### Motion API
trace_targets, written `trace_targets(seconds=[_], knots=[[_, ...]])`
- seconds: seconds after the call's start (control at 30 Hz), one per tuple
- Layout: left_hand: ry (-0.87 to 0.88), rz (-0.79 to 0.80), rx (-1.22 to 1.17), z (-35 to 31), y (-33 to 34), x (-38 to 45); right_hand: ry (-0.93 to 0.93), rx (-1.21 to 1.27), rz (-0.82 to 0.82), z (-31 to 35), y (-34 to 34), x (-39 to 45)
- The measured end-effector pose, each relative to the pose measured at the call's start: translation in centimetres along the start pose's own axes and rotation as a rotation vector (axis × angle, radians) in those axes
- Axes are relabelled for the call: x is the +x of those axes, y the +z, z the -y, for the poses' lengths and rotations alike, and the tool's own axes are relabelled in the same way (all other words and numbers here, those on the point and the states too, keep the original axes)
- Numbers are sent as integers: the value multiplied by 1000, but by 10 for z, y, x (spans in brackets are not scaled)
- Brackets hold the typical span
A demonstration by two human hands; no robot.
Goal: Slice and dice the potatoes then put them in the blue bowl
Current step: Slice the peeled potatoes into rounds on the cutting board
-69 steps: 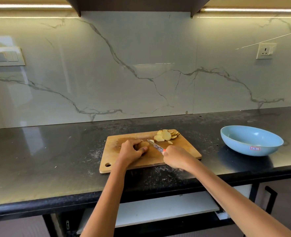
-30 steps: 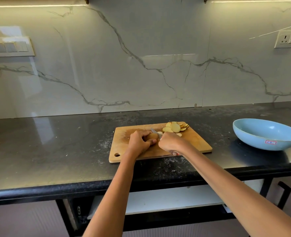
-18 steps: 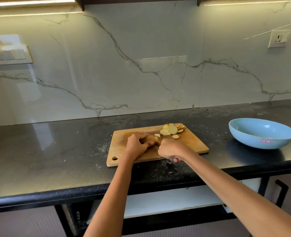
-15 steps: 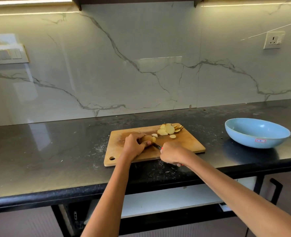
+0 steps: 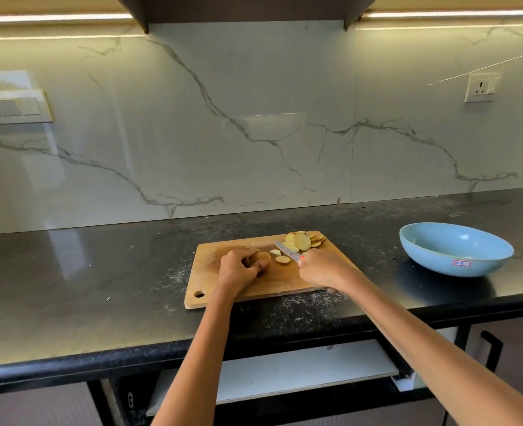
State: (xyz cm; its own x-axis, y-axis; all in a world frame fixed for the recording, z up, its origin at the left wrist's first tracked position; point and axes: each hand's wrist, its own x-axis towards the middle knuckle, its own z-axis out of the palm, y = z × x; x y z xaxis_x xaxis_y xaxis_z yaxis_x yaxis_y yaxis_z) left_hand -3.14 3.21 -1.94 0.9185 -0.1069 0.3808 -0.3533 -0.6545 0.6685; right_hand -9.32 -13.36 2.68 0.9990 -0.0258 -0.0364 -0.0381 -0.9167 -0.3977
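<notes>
Marble backsplash (image 5: 254, 133), black counter (image 5: 85, 287), strip lights (image 5: 54, 18).

Black speckled bench (image 5: 100, 272) (dusted white); marble-patterned backsplash (image 5: 254, 133); wall socket (image 5: 481, 87) right, switch panel (image 5: 11, 107) left.

A black speckled countertop (image 5: 100, 281) runs along the marble wall. A wooden cutting board (image 5: 247, 287) lies near its front edge, middle. A blue bowl (image 5: 455, 249) sits toward the right end, well apart.
</notes>
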Motion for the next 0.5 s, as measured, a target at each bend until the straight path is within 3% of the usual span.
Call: trace_targets(seconds=[0.5], knots=[[8,-5,-40,1,0,1,-29,-56,13,29,8,-5]])
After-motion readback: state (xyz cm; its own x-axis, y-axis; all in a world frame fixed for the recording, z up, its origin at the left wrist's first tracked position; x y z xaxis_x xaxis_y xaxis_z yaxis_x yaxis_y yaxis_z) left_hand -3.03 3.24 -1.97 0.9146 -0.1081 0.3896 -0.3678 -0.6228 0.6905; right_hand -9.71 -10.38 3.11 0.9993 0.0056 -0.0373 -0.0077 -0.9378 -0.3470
